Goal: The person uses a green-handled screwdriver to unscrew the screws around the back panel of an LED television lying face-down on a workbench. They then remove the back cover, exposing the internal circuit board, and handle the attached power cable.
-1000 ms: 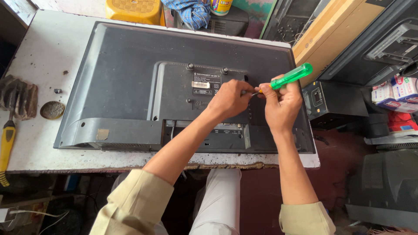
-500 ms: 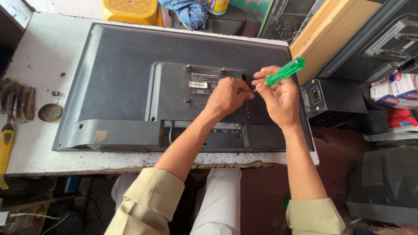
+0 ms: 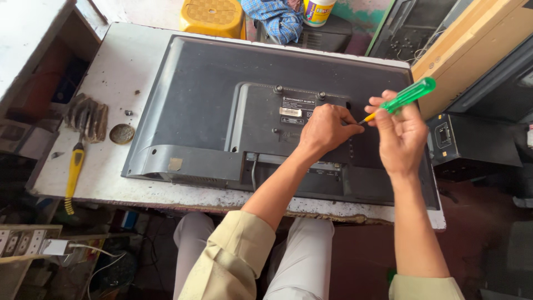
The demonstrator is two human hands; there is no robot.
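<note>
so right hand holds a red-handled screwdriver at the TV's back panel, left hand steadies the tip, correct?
Not quite: the screwdriver handle is green, not red, as the head view shows. The rest holds: the right hand holds it at the back of the TV, and the left hand is at its tip.

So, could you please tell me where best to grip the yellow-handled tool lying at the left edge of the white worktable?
Probably the yellow-handled tool is best taken by the middle of its handle, from above. It lies flat on the white worktable, long axis running near to far, with bare surface either side, so fingers can close across its width.
</note>
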